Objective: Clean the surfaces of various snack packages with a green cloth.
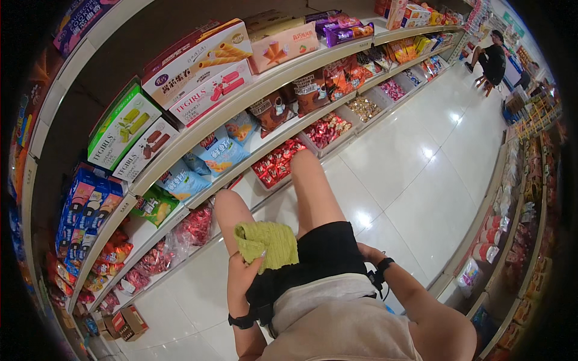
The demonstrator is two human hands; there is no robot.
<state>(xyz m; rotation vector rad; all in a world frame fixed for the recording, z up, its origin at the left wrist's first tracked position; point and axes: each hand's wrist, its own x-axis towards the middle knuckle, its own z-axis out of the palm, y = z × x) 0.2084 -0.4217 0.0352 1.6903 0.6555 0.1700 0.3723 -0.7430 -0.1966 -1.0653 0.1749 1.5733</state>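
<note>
My left hand (244, 275) holds a yellow-green cloth (266, 246), which rests over my left thigh. Its thumb lies on the cloth and the other fingers are partly hidden. My right hand (371, 253) is beside my right hip at the edge of the black shorts; its fingers are mostly hidden, so whether it holds anything does not show. In front of my knees, a bin of red-wrapped sweets (277, 164) stands on the lowest shelf. Light blue snack bags (219, 151) lie on the shelf above it.
Boxed cookies (203, 58) line the upper shelf. Bins of wrapped sweets (326, 130) continue to the right. Cardboard boxes (129, 322) sit on the tiled floor at lower left. Another stocked shelf (490, 243) curves along the right. A person (492, 61) sits on a stool farther off.
</note>
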